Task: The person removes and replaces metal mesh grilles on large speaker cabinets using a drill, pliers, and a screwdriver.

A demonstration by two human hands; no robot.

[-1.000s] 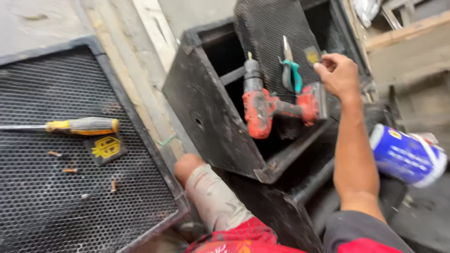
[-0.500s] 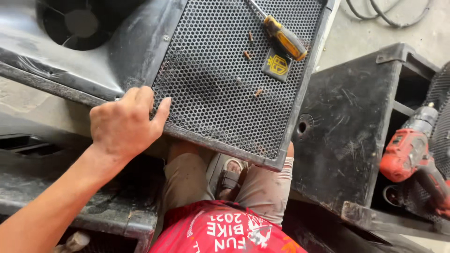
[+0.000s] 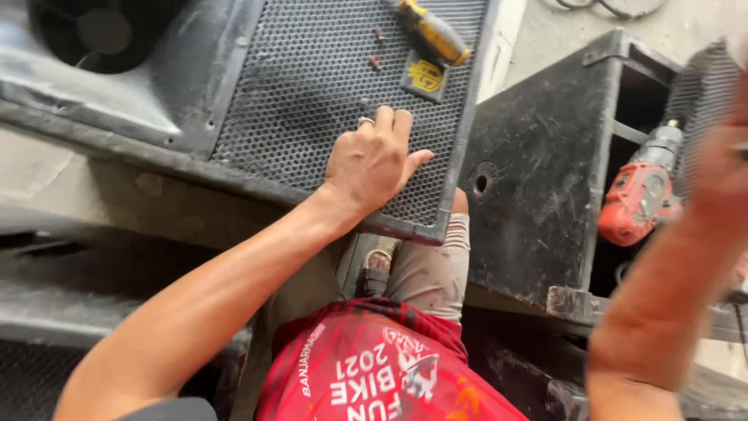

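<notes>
In the head view, the left hand [image 3: 372, 162] lies flat and released on the black perforated grille [image 3: 312, 86], near its lower right corner. The loose screws [image 3: 377, 48] and yellow-handled screwdriver [image 3: 433, 31] lie beyond its fingertips, toward the grille's far edge, the screwdriver's long axis slanting. The right hand [image 3: 721, 168] is blurred at the right edge, farther off; I cannot tell its grip.

Grille [image 3: 312, 101] bare mid-panel; screwdriver [image 3: 432, 31] and screws [image 3: 377, 48] crowd its far edge.
</notes>
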